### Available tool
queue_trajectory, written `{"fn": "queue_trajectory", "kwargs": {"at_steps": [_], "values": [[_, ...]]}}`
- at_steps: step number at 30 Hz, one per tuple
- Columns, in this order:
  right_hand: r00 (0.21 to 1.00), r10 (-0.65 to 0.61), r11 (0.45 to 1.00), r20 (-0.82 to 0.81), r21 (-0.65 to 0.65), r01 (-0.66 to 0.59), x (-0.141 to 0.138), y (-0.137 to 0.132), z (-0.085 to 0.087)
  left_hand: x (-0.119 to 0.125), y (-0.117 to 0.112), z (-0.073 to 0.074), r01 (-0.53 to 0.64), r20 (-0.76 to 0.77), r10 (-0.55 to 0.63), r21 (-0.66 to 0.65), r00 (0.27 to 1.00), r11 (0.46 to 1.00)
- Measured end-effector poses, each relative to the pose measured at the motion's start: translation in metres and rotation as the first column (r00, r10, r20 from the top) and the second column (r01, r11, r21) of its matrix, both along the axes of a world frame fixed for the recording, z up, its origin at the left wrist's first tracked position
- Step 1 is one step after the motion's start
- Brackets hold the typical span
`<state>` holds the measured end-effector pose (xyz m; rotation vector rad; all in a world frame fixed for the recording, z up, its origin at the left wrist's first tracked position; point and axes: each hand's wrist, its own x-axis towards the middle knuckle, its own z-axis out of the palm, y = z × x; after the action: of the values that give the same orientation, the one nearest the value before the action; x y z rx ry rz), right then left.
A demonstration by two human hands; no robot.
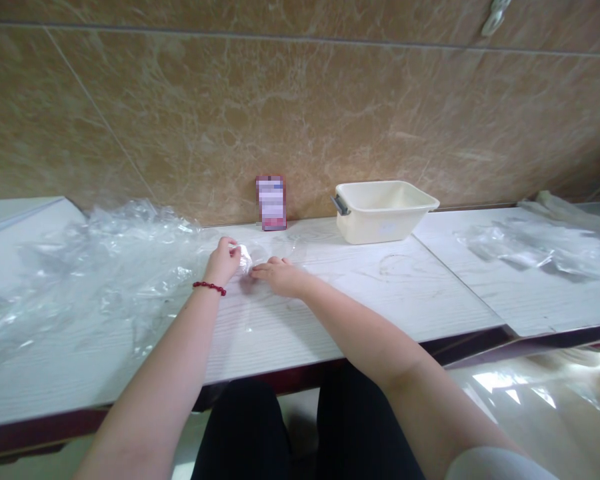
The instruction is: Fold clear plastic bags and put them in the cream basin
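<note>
My left hand (223, 261) pinches a small bunched piece of clear plastic film (246, 259) above the white wood-grain table top (360, 313). A red beaded bracelet (209, 288) circles that wrist. My right hand (280, 277) lies palm down on the table, its fingertips reaching towards the bunched film. I cannot tell whether they touch it. Thin clear film also spreads across the table beneath and beyond both hands.
A large crumpled heap of clear plastic (105, 267) lies to the left. Further plastic sheeting (530, 250) lies on the right table section. A cream plastic tub (385, 212) and a small blurred upright card (271, 203) stand against the marble-look wall (300, 100).
</note>
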<state>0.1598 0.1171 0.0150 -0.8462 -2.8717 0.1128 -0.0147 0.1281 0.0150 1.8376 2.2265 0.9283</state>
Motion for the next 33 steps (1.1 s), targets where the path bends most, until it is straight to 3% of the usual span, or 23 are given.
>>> {"fn": "queue_trajectory", "kwargs": {"at_steps": [8, 11, 14, 18, 24, 28, 33], "values": [[1.0, 0.004, 0.999, -0.022, -0.046, -0.005, -0.006, 0.001, -0.002, 0.004, 0.0, -0.007, 0.146, 0.164, -0.166, 0.129, 0.972, 0.981], [0.987, -0.108, 0.994, -0.122, -0.048, 0.103, -0.005, 0.004, 0.001, 0.006, 0.001, -0.006, 0.168, 0.15, -0.194, 0.168, 0.969, 0.971], [0.915, -0.264, 0.963, -0.306, -0.033, 0.267, -0.002, 0.01, 0.003, 0.01, -0.001, -0.004, 0.214, 0.106, -0.236, 0.187, 0.966, 0.959], [0.847, -0.314, 0.94, -0.429, -0.012, 0.342, 0.005, 0.018, 0.005, 0.018, -0.006, 0.0, 0.26, 0.082, -0.277, 0.173, 0.957, 0.95], [0.877, -0.261, 0.956, -0.405, 0.022, 0.294, 0.008, 0.022, 0.003, 0.025, -0.01, 0.002, 0.331, 0.071, -0.343, 0.143, 0.937, 0.933], [0.891, -0.29, 0.951, -0.35, -0.005, 0.308, 0.008, 0.023, 0.005, 0.026, -0.011, 0.002, 0.36, 0.073, -0.37, 0.124, 0.926, 0.925], [0.895, -0.345, 0.935, -0.283, -0.023, 0.354, 0.011, 0.027, 0.006, 0.01, -0.009, 0.006, 0.458, 0.08, -0.465, 0.088, 0.882, 0.884]]}}
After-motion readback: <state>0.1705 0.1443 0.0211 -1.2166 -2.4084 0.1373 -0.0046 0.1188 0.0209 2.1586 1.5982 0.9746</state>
